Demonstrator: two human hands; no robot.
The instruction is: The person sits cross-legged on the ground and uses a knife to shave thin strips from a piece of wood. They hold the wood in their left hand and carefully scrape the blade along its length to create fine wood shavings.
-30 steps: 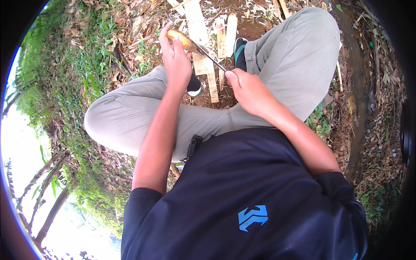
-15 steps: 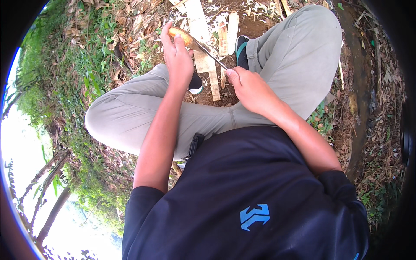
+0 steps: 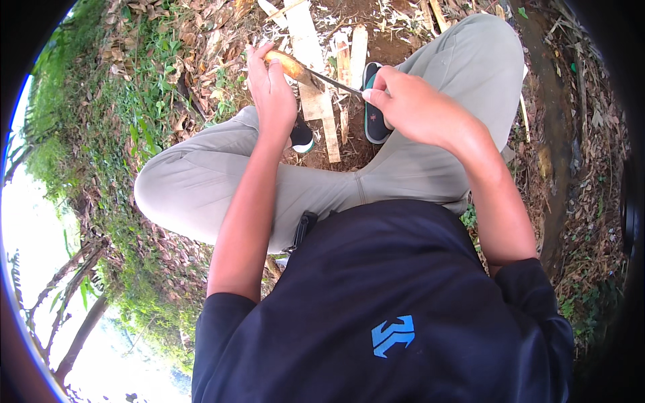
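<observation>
My left hand [image 3: 272,94] is closed around a short, rounded piece of orange-brown wood [image 3: 287,65], which slants down to the right to a narrower brown end. My right hand [image 3: 416,104], to its right, grips a knife; the handle is hidden inside my fingers. From beside my right thumb the knife's thin dark blade [image 3: 336,83] runs left to the wood and meets or overlaps it there. Both hands are held in front of me, over the ground between my bent legs.
Pale flat wooden boards [image 3: 311,101] and strips lie on the soil below my hands, among scattered shavings [image 3: 342,12]. My dark shoes [image 3: 377,121] stand close to them. Dry leaves and green plants [image 3: 144,131] cover the ground at left.
My right hand has moved up and to the right, and the knife blade now lies flatter against the wood. My left hand with the wood has shifted only slightly.
</observation>
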